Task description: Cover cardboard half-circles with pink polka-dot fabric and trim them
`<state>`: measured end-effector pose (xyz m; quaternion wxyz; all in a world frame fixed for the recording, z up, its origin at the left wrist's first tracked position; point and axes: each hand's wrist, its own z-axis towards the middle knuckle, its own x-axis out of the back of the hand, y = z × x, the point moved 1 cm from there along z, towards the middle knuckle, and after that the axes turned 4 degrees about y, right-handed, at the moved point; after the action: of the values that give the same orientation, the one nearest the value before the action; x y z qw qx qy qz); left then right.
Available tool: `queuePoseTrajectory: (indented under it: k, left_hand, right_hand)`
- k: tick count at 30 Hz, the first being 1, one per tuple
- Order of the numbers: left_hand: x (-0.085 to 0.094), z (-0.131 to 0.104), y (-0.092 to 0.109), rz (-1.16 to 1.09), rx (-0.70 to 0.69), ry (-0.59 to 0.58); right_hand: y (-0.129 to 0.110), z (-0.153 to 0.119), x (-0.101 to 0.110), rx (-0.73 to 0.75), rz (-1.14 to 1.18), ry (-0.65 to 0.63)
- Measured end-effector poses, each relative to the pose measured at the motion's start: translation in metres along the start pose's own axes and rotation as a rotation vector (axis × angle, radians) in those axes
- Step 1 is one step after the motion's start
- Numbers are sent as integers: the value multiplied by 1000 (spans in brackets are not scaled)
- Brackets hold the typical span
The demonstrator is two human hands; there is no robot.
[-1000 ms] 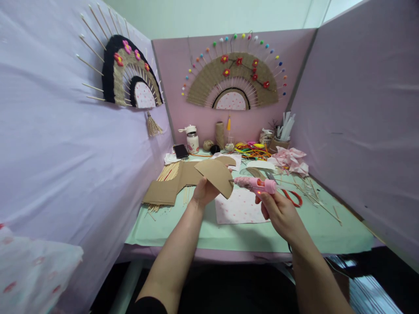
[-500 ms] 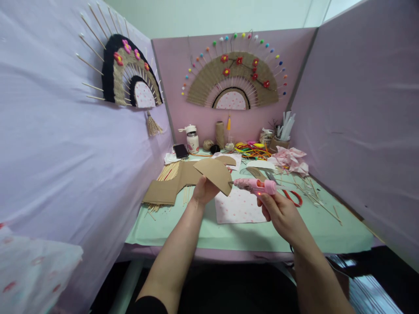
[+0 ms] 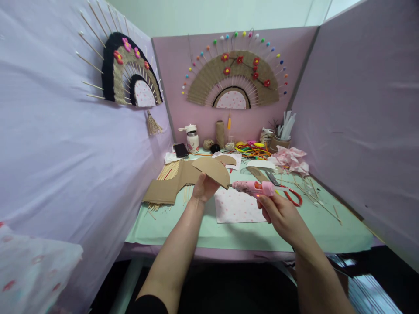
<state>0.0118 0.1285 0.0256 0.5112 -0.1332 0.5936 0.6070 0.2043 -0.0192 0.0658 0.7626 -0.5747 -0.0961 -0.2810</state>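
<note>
The left hand (image 3: 204, 189) held a brown, half-round cardboard piece (image 3: 212, 169); at its four o'clock, the right hand (image 3: 279, 213) gripped a pink plastic glue gun (image 3: 251, 188), best guided steadily.

At the center of the frame, the half-disc (image 3: 209, 168) is brown cardboard, matt and smooth. Just right of it, the glue gun (image 3: 251, 188) has a pink plastic body with a slight shine, mottled toward the nozzle. Below, a dotted sheet (image 3: 238, 208) looks matt; whether it is cloth or paper is unclear. Left of center, thin sticks (image 3: 168, 172) are bare wood. Right of center, the scissors (image 3: 296, 199) have red plastic handles and gray metal blades. At upper middle, the fan (image 3: 209, 78) looks rough and fibrous. Creased lilac cloth (image 3: 49, 148) fills the left side.
</note>
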Motion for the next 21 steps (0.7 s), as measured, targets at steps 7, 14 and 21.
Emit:
queuePoseTrajectory:
  k: [7, 14, 21]
  left_hand:
    - [3, 1, -4, 54, 39, 14]
    - [4, -3, -15, 189, 189, -142]
    - [8, -4, -22, 291, 258, -151]
  right_hand:
    - [-5, -1, 1, 12, 110, -9]
    - [-3, -1, -5, -12, 223, 4]
    - [-4, -4, -8, 40, 289, -29]
